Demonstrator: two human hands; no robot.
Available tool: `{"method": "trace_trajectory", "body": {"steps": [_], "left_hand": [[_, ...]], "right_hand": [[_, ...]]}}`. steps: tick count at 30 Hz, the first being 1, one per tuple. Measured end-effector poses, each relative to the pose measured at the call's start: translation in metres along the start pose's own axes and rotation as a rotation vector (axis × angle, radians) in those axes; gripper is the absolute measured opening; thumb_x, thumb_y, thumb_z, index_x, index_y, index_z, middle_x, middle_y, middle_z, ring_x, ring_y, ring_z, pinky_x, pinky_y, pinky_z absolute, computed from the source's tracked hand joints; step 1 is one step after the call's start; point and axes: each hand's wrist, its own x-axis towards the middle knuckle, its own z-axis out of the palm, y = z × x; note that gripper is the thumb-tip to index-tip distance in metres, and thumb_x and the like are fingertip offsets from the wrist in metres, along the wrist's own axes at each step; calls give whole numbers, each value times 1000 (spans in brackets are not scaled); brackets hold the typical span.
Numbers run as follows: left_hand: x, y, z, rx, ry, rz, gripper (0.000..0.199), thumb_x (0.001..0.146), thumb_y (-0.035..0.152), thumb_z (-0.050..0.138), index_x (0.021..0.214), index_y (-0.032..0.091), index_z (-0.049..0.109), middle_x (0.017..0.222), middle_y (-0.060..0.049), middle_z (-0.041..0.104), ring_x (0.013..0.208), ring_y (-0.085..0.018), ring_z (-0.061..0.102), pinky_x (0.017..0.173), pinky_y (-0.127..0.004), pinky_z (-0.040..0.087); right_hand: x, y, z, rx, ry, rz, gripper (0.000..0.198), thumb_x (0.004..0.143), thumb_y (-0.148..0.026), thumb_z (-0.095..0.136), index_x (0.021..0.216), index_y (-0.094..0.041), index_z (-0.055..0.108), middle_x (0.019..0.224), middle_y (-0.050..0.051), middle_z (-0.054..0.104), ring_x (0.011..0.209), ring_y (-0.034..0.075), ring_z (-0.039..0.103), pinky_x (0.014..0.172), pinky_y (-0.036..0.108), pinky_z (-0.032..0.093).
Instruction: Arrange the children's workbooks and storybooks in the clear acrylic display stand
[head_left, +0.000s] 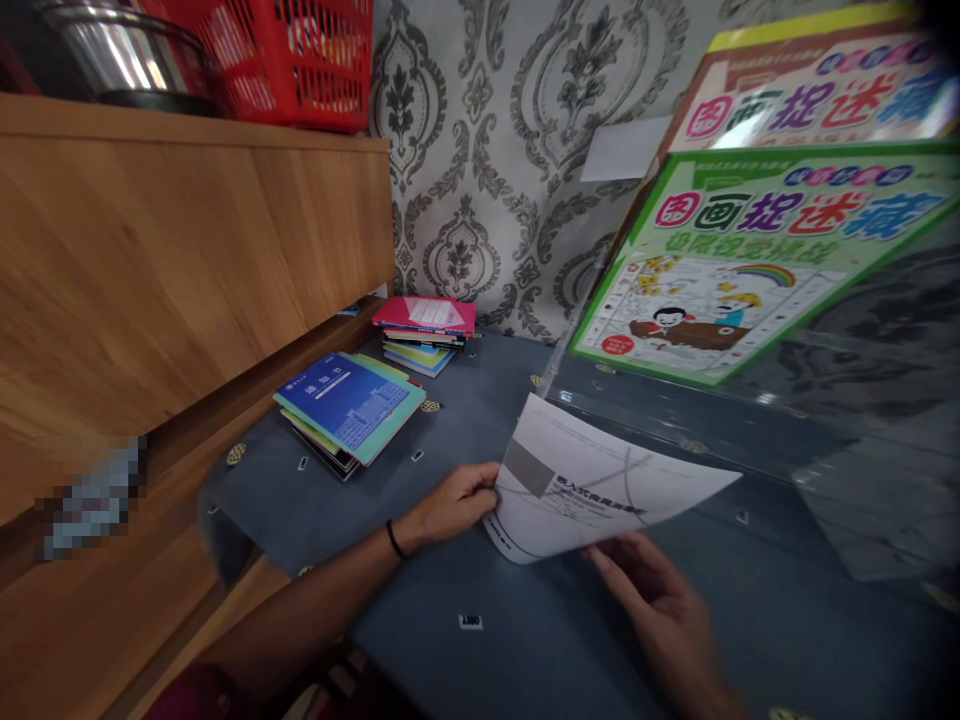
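A white printed paper sheet (pixel 577 485) with a grey block and dark Chinese lettering bends in a curve above the blue-grey tablecloth. My left hand (pixel 457 500), with a black band at the wrist, pinches its left edge between thumb and fingers. At the lower edge, my right hand (pixel 660 600) has its fingers curled and its thumb against the paper; part of its grip is hidden. Just beyond the sheet stands a clear plastic holder (pixel 847 480) with a green-bordered picture book (pixel 772 270) in it. Another book (pixel 795 100) shows behind that one.
Left on the table lies a stack topped by a blue-and-teal booklet (pixel 352 400). A second book stack (pixel 427 320) with a pink top sits by the patterned wall. A wooden cabinet (pixel 187 250) borders the left, carrying a red basket (pixel 292 70) and a metal pot (pixel 135 50).
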Motion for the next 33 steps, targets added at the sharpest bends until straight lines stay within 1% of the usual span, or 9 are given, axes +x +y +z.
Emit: {"method": "trace_trajectory", "body": {"steps": [3,6,11,16,18,23,27,29,33], "left_hand": [[0,1,0,1,8,-1,43,74,12,45,108,14,71,95,-4,73,85,-18,62,78,-27,45],[-1,2,0,6,14,-13,42,74,13,46,107,15,71,96,-5,72,86,-18,62,82,-28,45],[-1,4,1,3,53,-39,36,75,15,48,103,15,71,88,-4,69,80,-17,60,82,-29,46],[-1,5,2,1,59,-13,38,75,14,48,105,15,72,89,-4,69,82,-18,59,82,-29,46],[-1,5,2,7,56,-6,39,75,14,47,105,16,72,87,-3,68,79,-17,57,83,-29,46],[-2,3,4,52,93,-1,36,79,16,47,106,16,71,80,0,63,68,-14,49,73,-26,44],[2,-4,4,73,139,-25,25,82,24,53,99,16,70,73,1,59,65,-14,48,61,-24,39],[5,-8,5,67,155,-43,25,82,29,56,98,16,69,75,0,61,65,-14,50,59,-23,38],[14,-17,6,53,220,-55,34,80,36,60,108,17,66,94,-6,70,73,-18,58,63,-26,44]], "right_hand": [[0,-1,0,-4,-18,22,44,63,-60,82,84,-23,73,86,6,78,82,24,73,77,32,62],[1,1,-1,-7,-17,28,46,61,-61,83,85,-23,72,88,7,78,83,25,74,77,33,62],[1,1,-1,-1,-16,43,50,61,-64,82,87,-22,72,88,9,78,83,25,73,79,34,61],[2,-3,-1,7,-67,10,47,64,-63,81,87,-22,73,87,8,77,83,24,72,80,32,60],[2,-5,0,10,-66,-17,46,66,-63,80,85,-22,74,85,8,76,81,24,71,77,32,59],[1,-10,3,48,-68,-79,46,68,-66,77,81,-21,73,74,6,72,72,21,67,70,30,57],[2,-12,4,60,-66,-116,47,73,-66,73,83,-21,73,76,5,71,72,21,65,69,31,55],[5,-11,3,64,-51,-128,48,73,-67,72,82,-21,72,75,5,70,71,21,64,68,31,54],[14,-10,1,67,-34,-157,50,73,-70,70,78,-20,69,73,5,69,70,22,64,66,33,53]]}}
